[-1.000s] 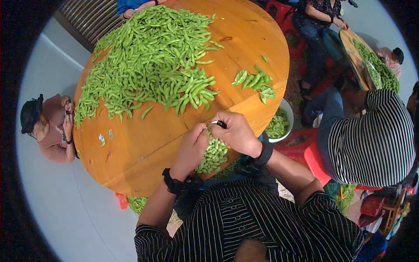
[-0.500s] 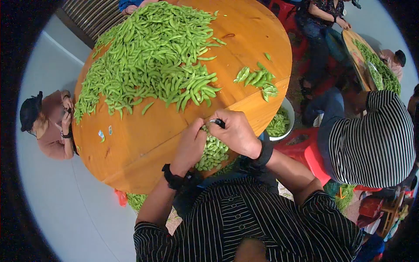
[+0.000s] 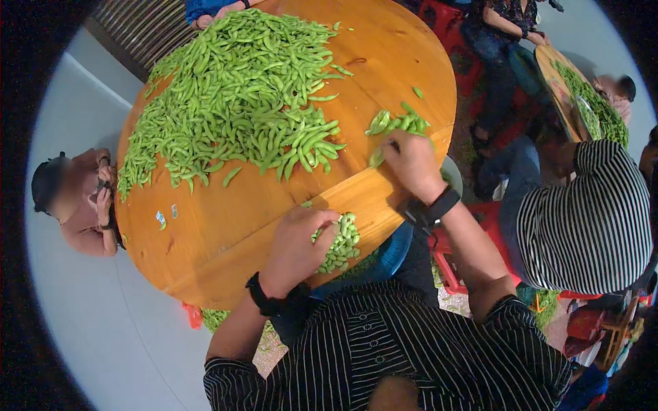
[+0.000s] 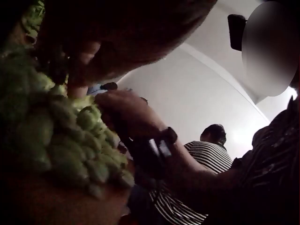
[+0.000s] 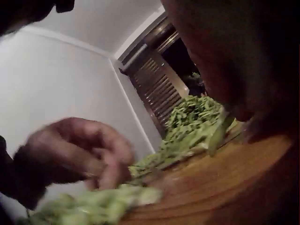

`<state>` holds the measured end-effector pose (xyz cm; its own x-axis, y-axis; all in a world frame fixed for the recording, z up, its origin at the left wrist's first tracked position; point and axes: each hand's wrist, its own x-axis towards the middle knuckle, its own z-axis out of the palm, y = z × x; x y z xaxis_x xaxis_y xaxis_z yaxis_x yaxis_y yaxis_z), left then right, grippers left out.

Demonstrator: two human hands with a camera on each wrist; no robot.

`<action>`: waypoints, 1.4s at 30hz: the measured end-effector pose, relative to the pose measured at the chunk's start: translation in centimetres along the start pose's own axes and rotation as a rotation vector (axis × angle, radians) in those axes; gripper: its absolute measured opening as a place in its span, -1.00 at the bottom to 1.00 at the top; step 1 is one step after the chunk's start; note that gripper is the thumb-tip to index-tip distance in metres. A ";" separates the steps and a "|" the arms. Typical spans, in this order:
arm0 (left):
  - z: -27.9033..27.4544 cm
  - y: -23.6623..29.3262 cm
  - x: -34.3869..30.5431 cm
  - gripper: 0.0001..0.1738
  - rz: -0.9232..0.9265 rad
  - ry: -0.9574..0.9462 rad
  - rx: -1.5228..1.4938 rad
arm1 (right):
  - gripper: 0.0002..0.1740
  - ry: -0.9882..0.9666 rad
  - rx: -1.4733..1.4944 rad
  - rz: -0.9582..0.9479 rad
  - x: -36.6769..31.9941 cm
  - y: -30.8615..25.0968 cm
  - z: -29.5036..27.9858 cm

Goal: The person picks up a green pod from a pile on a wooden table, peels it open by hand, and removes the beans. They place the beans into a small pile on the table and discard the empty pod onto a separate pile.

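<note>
Shelled green beans [image 3: 337,252] lie heaped at the near table edge. Over their left side is the left hand [image 3: 295,248], its fingers curled in the right wrist view; a green bit [image 3: 306,204] shows just past its knuckles, and whether the hand grips it is unclear. The right hand [image 3: 415,164] is at the small group of pods [image 3: 411,123] on the right, pinching a green pod [image 3: 376,158] at its fingertips. That pod [image 5: 218,137] hangs by the fingers in the right wrist view. A dark band is on the right thumb.
A large pile of pods [image 3: 233,96] covers the far left of the round table [image 3: 226,253]. A white bowl [image 3: 452,177] sits beyond the right forearm, near a red stool [image 3: 449,270]. A person in stripes [image 3: 582,219] sits at right, another person [image 3: 79,198] at left.
The hands, together above the beans before, are apart. The right hand has moved forward and right to the small pod group; the left has shifted slightly down and left.
</note>
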<state>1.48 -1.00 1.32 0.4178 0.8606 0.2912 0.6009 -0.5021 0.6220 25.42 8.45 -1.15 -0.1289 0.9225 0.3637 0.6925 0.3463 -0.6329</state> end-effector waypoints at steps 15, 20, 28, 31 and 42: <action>-0.6 -6.6 5.7 -0.69 -0.336 0.024 0.410 | -0.82 -0.188 0.208 -0.017 -2.9 -5.7 1.1; -1.2 -6.0 4.4 -0.81 -0.409 0.127 0.130 | -0.79 -0.293 0.367 -0.061 -3.0 -5.6 1.9; -1.2 -2.9 3.2 -0.80 -0.634 0.020 -0.529 | -0.79 -0.341 0.681 0.172 -2.9 -6.5 2.8; -0.6 -1.9 2.4 -0.82 -0.705 -0.003 -0.707 | -0.79 -0.384 0.775 0.278 -2.9 -6.6 2.5; 0.0 -0.5 1.7 -0.87 -0.598 0.017 -0.542 | -0.81 -0.489 0.682 0.253 -3.1 -6.6 1.7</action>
<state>1.84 0.69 1.49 0.1172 0.9740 -0.1941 0.3037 0.1509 0.9407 20.04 3.62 0.73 -0.4267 0.9011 -0.0773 0.1865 0.0040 -0.9824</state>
